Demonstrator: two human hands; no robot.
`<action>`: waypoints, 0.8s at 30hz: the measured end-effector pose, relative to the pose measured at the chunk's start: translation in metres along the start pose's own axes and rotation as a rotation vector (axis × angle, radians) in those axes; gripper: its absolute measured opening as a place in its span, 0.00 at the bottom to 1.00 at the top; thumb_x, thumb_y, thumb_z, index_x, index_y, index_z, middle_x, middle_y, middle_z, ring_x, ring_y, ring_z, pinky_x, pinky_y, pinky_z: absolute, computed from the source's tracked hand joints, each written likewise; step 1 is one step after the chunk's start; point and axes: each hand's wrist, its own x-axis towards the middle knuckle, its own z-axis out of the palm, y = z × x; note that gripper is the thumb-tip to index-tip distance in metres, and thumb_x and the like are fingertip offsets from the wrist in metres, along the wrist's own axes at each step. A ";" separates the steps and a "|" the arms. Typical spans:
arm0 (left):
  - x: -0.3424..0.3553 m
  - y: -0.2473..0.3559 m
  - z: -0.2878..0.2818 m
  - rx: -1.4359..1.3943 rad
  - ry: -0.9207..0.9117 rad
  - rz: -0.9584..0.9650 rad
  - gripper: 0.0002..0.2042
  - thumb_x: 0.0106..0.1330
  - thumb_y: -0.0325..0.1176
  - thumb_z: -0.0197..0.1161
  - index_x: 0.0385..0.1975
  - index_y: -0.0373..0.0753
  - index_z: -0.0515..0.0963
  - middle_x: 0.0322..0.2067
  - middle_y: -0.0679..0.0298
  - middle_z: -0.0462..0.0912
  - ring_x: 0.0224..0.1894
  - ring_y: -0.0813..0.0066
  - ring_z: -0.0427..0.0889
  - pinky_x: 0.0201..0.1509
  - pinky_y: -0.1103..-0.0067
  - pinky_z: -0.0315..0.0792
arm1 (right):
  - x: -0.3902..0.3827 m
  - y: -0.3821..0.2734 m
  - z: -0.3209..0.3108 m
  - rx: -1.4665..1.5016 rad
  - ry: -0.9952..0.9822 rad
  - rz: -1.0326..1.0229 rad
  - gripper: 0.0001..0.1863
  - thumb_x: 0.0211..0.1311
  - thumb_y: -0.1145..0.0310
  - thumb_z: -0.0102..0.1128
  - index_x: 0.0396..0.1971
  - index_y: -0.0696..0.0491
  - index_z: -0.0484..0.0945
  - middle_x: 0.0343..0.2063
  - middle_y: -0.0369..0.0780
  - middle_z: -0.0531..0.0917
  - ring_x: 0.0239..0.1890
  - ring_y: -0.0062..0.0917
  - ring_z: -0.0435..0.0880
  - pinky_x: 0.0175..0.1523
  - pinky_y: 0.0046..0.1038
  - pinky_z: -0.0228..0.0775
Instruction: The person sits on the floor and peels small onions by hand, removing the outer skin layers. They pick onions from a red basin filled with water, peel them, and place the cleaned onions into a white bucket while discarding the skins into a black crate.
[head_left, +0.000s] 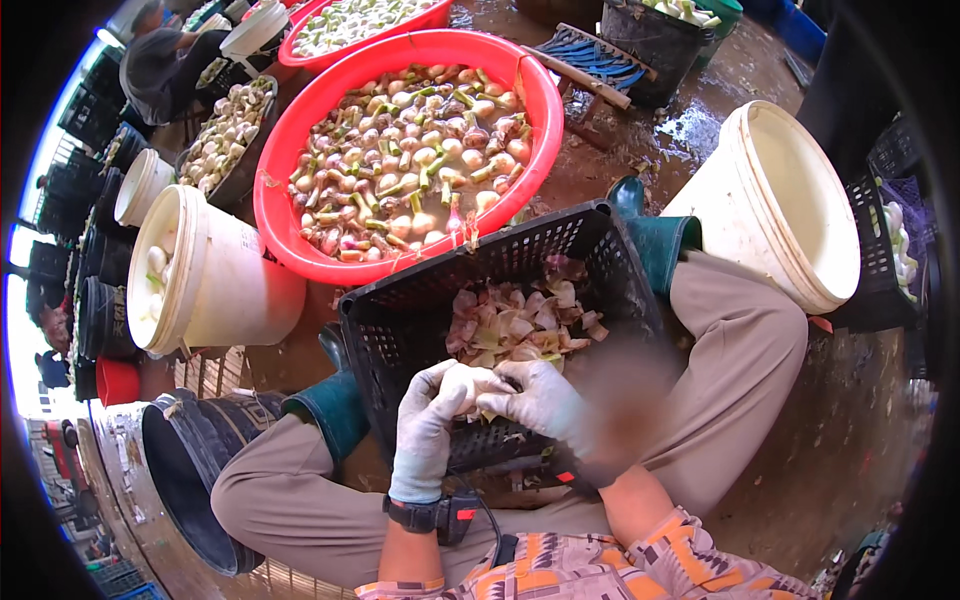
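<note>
- While both gloved hands are meeting over the black crate:
- left hand and right hand are gripping a pale bulb between them.
- peelings are lying just beyond, farther away.

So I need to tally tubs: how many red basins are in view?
2: a big red basin of bulbs ahead of the black crate, and another behind it, partly cut off. More may be hidden.

Red basin: held soaking onions in water.
White buckets: stood left and right.
Black bucket: stood beside the left knee.
Floor: was wet.
</note>
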 end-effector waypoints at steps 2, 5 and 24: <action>-0.001 -0.006 -0.004 -0.030 0.019 0.000 0.22 0.64 0.33 0.65 0.55 0.31 0.72 0.48 0.55 0.81 0.46 0.69 0.81 0.44 0.78 0.75 | 0.003 0.004 0.004 -0.132 0.006 0.086 0.17 0.64 0.62 0.62 0.45 0.60 0.80 0.33 0.39 0.85 0.36 0.18 0.80 0.43 0.26 0.73; 0.003 -0.009 -0.014 -0.130 -0.025 0.014 0.22 0.68 0.35 0.60 0.58 0.31 0.70 0.51 0.54 0.79 0.48 0.67 0.80 0.48 0.76 0.75 | 0.004 0.003 0.008 0.276 0.108 0.072 0.15 0.65 0.65 0.60 0.45 0.59 0.80 0.35 0.38 0.84 0.38 0.17 0.79 0.44 0.25 0.72; 0.005 -0.009 -0.012 -0.215 -0.044 -0.015 0.20 0.70 0.41 0.58 0.55 0.35 0.72 0.45 0.59 0.79 0.43 0.74 0.77 0.47 0.76 0.74 | 0.024 0.001 -0.002 0.516 0.384 0.004 0.17 0.66 0.65 0.62 0.49 0.61 0.78 0.38 0.33 0.83 0.36 0.12 0.77 0.42 0.19 0.71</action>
